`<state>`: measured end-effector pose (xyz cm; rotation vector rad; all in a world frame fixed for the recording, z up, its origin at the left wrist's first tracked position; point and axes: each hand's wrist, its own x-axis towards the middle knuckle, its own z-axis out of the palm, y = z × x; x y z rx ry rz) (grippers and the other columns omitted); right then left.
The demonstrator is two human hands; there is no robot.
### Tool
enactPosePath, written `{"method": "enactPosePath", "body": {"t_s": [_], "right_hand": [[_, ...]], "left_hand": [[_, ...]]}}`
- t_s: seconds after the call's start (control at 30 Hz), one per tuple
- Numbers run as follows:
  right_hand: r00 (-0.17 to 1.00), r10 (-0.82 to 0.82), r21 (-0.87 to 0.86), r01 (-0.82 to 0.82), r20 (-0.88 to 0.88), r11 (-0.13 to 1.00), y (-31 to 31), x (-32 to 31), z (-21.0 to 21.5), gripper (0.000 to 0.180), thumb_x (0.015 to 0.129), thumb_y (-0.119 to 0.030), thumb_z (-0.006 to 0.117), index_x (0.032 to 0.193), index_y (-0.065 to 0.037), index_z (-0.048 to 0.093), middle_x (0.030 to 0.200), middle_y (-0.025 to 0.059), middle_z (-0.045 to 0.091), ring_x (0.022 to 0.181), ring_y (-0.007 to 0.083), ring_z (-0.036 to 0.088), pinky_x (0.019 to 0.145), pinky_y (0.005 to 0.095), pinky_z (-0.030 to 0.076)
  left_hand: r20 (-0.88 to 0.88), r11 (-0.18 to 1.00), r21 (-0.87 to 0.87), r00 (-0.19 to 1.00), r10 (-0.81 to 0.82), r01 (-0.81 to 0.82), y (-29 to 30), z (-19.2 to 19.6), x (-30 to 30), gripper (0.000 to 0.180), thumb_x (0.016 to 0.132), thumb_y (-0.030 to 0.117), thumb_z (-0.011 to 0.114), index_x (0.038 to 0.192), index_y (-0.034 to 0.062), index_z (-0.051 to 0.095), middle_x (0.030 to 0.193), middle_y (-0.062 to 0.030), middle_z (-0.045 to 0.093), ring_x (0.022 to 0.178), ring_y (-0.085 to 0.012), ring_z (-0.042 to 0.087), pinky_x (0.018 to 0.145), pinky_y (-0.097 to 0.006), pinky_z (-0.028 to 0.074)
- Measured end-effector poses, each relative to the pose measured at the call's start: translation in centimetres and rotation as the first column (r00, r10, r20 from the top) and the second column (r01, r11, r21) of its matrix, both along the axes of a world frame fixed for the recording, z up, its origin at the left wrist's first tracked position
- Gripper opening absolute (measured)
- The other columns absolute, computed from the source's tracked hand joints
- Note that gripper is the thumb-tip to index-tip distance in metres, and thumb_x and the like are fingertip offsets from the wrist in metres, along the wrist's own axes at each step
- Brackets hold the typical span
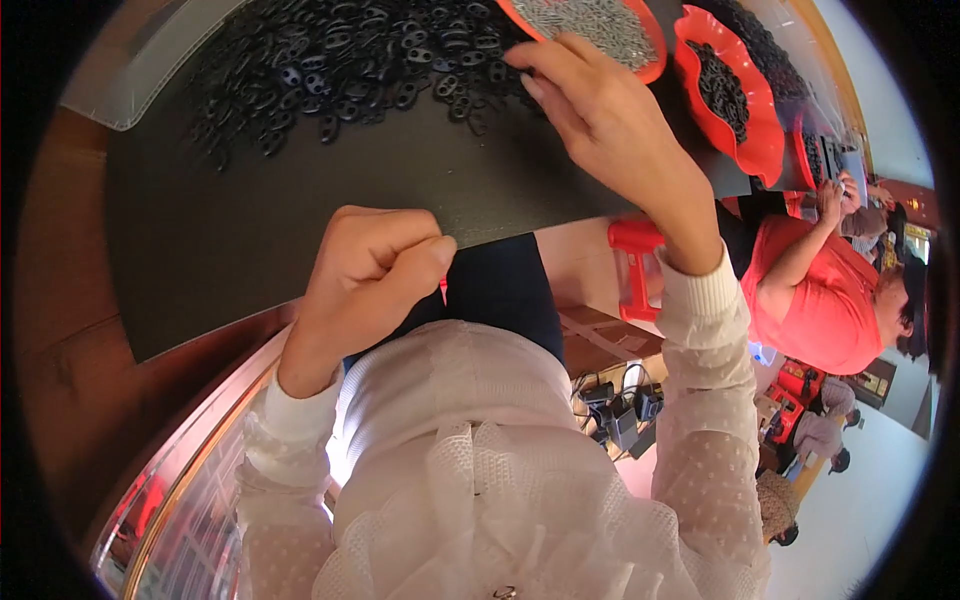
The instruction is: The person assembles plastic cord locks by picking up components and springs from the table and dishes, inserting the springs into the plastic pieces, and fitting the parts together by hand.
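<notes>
A wide heap of small black plastic pieces with oval holes (330, 65) lies spread over the dark table (240, 240). My right hand (610, 115) reaches to the heap's right edge, its fingers bent together among the black pieces. What sits between its fingertips is too small to make out. Beside that hand, partly behind it, is a red tray of small silvery metal pins (655, 50). At the table's near edge my left hand (375, 280) is curled into a fist, thumb pressed on the bent fingers. Anything inside the fist is hidden.
A wavy-rimmed red tray (765, 140) of black parts stands to the right, with more black parts beyond. A co-worker in a red shirt (815, 295) sits at the far right. Below the table are dark power adapters with cables (625, 420) and a red stand-like object (637, 270).
</notes>
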<state>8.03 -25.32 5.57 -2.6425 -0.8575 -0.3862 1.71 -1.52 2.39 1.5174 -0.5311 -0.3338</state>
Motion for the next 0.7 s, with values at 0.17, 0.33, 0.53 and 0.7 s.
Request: {"method": "enactPosePath", "body": {"t_s": [0.17,0.33,0.53,0.7], "right_hand": [[0.984,0.0,-0.207,0.038,0.18,0.978,3.8,2.3,-1.7,0.016,0.075,-0.002,0.055,0.091,-0.002,0.056,0.09,0.0156,0.058,0.077,0.0351,0.063,0.059,0.0425,0.053],[0.996,0.072,-0.204,-0.06,0.053,0.977,4.7,1.2,-1.7,0.019,0.074,-0.002,0.057,0.093,-0.003,0.057,0.093,0.0146,0.058,0.077,0.0343,0.063,0.059,0.0424,0.052],[0.997,0.06,-0.169,-0.049,0.055,0.984,2.4,0.7,-1.6,0.026,0.076,-0.004,0.06,0.102,-0.007,0.06,0.091,0.0107,0.056,0.075,0.0323,0.062,0.058,0.0408,0.051],[0.99,0.142,0.001,-0.142,0.015,0.99,3.1,0.5,-2.0,0.014,0.083,-0.012,0.061,0.096,-0.006,0.059,0.089,0.0106,0.056,0.073,0.0336,0.061,0.057,0.0416,0.049]], "left_hand": [[0.004,1.0,0.002,1.0,0.014,-0.014,0.0,0.2,-0.3,0.031,0.082,0.006,0.055,0.058,-0.0002,0.037,0.048,-0.0034,0.032,0.045,-0.0085,0.028,0.042,-0.031,0.023],[0.065,0.999,0.031,0.997,0.031,-0.033,0.3,-0.5,-0.3,0.032,0.08,0.005,0.057,0.057,-0.0001,0.036,0.049,-0.0093,0.031,0.043,-0.0117,0.029,0.041,-0.032,0.025],[0.085,0.997,0.061,0.995,0.044,-0.049,0.2,-0.6,-0.3,0.032,0.078,0.007,0.058,0.056,0.0014,0.036,0.049,-0.0115,0.034,0.042,-0.0216,0.03,0.042,-0.035,0.027],[0.142,0.997,0.078,0.99,0.018,-0.029,0.3,-0.9,-0.3,0.029,0.08,0.004,0.054,0.058,0.0006,0.035,0.051,-0.0044,0.032,0.044,-0.0109,0.031,0.043,-0.032,0.024]]}}
